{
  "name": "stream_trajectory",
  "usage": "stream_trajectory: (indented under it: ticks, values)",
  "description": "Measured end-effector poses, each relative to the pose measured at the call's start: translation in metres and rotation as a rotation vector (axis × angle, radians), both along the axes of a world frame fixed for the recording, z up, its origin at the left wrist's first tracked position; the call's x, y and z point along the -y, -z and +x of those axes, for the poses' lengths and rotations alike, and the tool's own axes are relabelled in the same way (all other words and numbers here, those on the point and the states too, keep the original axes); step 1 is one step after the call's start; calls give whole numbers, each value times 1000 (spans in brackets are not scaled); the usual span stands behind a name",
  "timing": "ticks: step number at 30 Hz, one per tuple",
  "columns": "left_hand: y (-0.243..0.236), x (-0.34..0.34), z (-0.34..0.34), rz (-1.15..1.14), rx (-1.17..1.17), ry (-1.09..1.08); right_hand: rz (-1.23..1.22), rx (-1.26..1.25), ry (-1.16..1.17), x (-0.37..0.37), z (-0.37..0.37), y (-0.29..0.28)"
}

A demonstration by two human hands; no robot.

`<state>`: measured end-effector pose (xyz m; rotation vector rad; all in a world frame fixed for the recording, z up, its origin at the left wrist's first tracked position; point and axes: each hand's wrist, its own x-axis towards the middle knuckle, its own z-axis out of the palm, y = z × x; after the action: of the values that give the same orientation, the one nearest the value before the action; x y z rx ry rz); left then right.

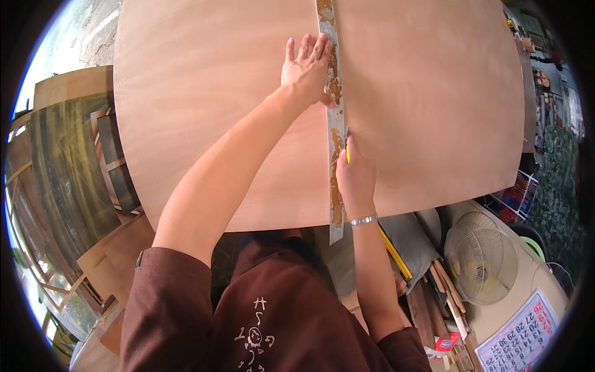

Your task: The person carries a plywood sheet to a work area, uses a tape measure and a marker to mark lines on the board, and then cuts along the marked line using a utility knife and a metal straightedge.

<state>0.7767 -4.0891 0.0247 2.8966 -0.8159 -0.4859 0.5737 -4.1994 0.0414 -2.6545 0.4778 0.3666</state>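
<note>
A long, worn metal straightedge [334, 118] with brown patches lies across a large plywood sheet [204, 93], its near end jutting past the sheet's front edge. My left hand [307, 71] presses on the straightedge near its far part, fingers spread and pointing away from me. Closer to me, my right hand [357, 170] grips a yellow utility knife [348, 152]. The knife's tip rests at or just beside the straightedge's right edge, against the plywood. Most of the knife's body is hidden in my fingers.
Wooden boards and panels [71, 161] lean at the left. A fan [480, 257] and a calendar sheet [520, 335] are at the lower right, near wood strips [427, 310] and a grey cloth [412, 242]. Shelves with assorted goods stand at the far right.
</note>
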Motion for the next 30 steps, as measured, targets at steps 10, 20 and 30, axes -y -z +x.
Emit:
stream_trajectory:
  ticks: [10,20,30]
  values:
    - [-8,5,-2,126,9,15,11,55,30,-6,-140,-3]
    - [-2,3,-2,95,21,21,126,-191,148,-8,-236,-41]
    - [-9,4,2,27,-76,1,213,458,48,47,120,-4]
